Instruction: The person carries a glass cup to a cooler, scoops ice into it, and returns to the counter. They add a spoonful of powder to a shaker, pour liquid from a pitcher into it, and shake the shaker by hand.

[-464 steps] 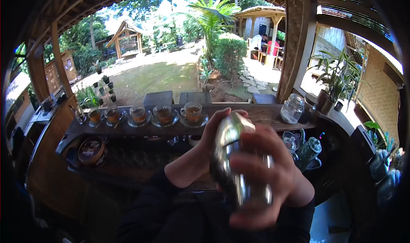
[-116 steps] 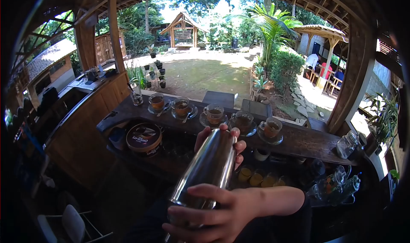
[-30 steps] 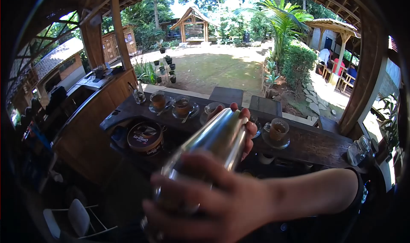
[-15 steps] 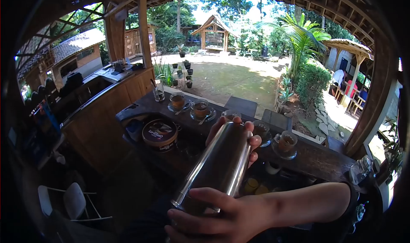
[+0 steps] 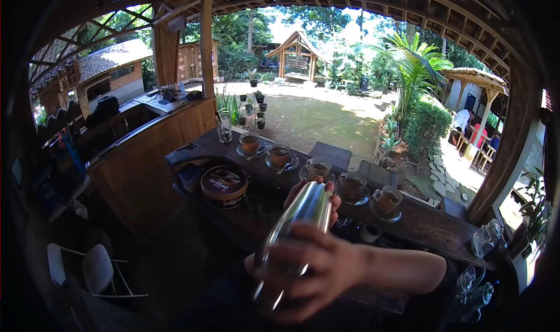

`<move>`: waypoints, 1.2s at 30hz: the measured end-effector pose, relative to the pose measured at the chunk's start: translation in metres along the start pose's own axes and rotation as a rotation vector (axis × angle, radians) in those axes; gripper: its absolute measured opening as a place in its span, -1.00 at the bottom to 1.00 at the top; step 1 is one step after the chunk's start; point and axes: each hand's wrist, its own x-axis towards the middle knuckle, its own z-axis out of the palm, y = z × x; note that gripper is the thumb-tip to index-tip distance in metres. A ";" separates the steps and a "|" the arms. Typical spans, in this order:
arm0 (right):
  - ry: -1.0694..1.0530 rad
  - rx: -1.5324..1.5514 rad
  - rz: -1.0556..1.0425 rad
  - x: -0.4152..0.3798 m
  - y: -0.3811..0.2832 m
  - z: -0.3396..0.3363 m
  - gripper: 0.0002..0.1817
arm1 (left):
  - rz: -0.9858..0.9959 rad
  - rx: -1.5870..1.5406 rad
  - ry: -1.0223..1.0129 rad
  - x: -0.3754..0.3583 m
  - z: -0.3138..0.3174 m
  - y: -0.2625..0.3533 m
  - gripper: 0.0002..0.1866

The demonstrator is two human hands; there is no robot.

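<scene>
A shiny metal cocktail shaker (image 5: 312, 206) is tilted in front of me, held between both hands. My right hand (image 5: 315, 268) is wrapped across its nearer end, blurred by motion. At the farther end, the fingers of my left hand (image 5: 334, 208) close round it from behind; most of that hand is hidden by the metal. Just beyond stand glass cups of brown drink on saucers: one cup (image 5: 319, 168) directly behind the shaker, another cup (image 5: 353, 186) and a third cup (image 5: 387, 201) to its right.
More cups (image 5: 279, 153) and a glass jar with utensils (image 5: 224, 128) stand on the dark wooden counter (image 5: 431, 224). A round chocolate tub (image 5: 224, 183) sits on the lower shelf. Glass jars (image 5: 489, 237) are at right, a folding chair (image 5: 97, 268) at lower left. People sit far right.
The shaker and both hands have moved lower and a little nearer my body. My right hand now covers more of the shaker's side. The view has shifted slightly, showing more of the cups.
</scene>
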 end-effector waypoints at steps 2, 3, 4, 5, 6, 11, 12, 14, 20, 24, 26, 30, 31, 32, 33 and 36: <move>0.192 0.079 0.364 -0.024 0.033 0.012 -0.45 | 0.085 -0.141 0.295 -0.005 -0.016 0.003 -0.66; 0.313 0.166 0.623 -0.032 0.042 0.016 -0.42 | 0.164 0.026 0.367 -0.007 -0.019 -0.002 -0.67; 0.303 0.168 0.610 -0.031 0.040 0.013 -0.42 | 0.242 0.193 0.439 -0.008 -0.024 -0.007 -0.67; 0.330 0.187 0.598 -0.031 0.034 0.009 -0.42 | 0.316 0.365 0.509 -0.009 -0.031 -0.010 -0.67; 0.355 0.202 0.583 -0.030 0.029 0.004 -0.41 | 0.321 0.444 0.381 -0.018 -0.062 -0.007 -0.67; 0.132 0.065 -0.123 -0.033 -0.023 -0.013 -0.75 | 0.175 0.339 0.287 -0.019 0.013 -0.025 -0.62; 0.265 0.192 -0.005 -0.031 -0.012 -0.014 -0.79 | 0.176 0.280 0.368 -0.019 0.005 -0.019 -0.62; 0.249 0.140 0.345 -0.055 0.011 -0.014 -0.42 | 0.267 0.341 0.483 -0.018 -0.008 -0.026 -0.62; 0.178 0.282 0.559 -0.080 -0.021 -0.052 -0.29 | 0.261 0.281 0.488 -0.018 -0.005 -0.066 -0.62; 0.224 0.224 0.106 -0.093 -0.053 -0.068 -0.34 | 0.321 0.460 0.494 -0.006 0.019 -0.107 -0.63; 0.366 0.545 0.473 -0.127 -0.055 -0.072 -0.24 | 0.277 0.345 0.636 0.006 -0.005 -0.115 -0.62; 0.584 -0.026 0.740 -0.147 -0.064 -0.083 0.00 | 0.161 0.305 0.676 0.010 -0.073 -0.150 -0.66; 0.595 -0.062 0.670 -0.146 -0.073 -0.095 -0.03 | 0.135 0.264 0.654 0.013 -0.066 -0.164 -0.64; 0.316 0.129 1.051 -0.121 -0.100 -0.130 -0.12 | 0.084 0.318 0.580 0.019 -0.049 -0.173 -0.62; 0.266 0.266 1.016 -0.127 -0.130 -0.140 -0.28 | 0.038 0.366 0.505 0.024 -0.027 -0.179 -0.60; 0.284 0.212 0.822 -0.115 -0.154 -0.150 -0.48 | 0.042 0.479 0.353 0.032 -0.007 -0.197 -0.62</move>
